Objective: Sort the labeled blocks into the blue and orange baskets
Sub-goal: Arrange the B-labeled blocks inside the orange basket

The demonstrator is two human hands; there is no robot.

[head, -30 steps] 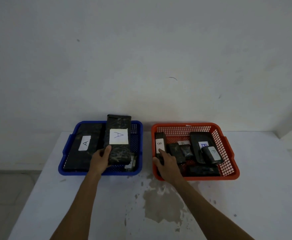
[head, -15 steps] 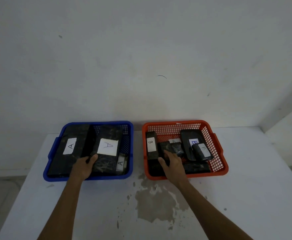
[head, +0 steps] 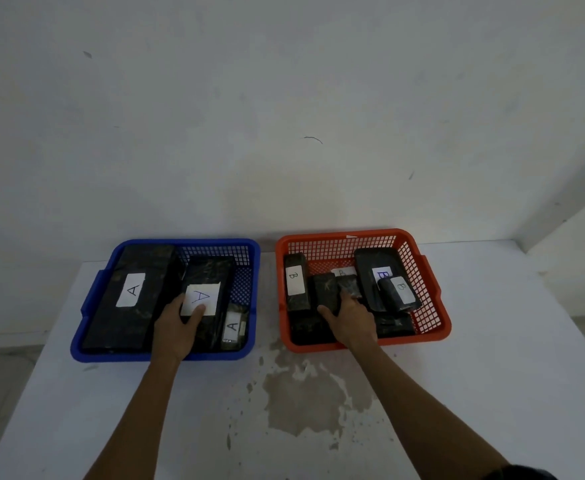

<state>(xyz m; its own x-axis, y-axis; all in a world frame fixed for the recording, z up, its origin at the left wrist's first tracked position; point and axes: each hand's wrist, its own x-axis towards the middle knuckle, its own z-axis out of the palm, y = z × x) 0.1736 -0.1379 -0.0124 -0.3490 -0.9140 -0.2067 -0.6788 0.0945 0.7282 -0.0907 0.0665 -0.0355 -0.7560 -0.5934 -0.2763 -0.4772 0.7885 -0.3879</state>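
A blue plastic mesh basket [head: 93, 306] and an orange plastic mesh basket [head: 433, 299] sit side by side on a white table [head: 526, 375], close to a pale wall [head: 284, 98], with a narrow strip of tabletop between them. The left hand [head: 176, 327] reaches over the blue basket's near rim and rests on the near end of a dark marbled rectangular block with a white paper "A" label [head: 208, 271]; its thumb lies on the lower edge of that label and its fingers curl around the block's left side, so the hand grips this block, which lies inside the basket. To the left of the hand, a larger dark marbled slab with its own "A" label [head: 135, 278] lies flat along the basket's left side, and just to the right a small dark block marked "A" [head: 232, 327] sits in the near right corner. The right hand [head: 351, 320] is inside the orange basket, palm down, fingers spread loosely over a small dark unlabelled-looking block [head: 324, 289] in the middle of the pile; whether it actually grips anything cannot be told. Left of this hand stands a narrow dark block labelled "B" [head: 296, 282]; to its right a wide black tray-like piece with a blue "B" [head: 374, 268] carries a small dark rounded block with a "B" label [head: 398, 292]. A brownish worn patch [head: 304, 400] marks the table between the two forearms.
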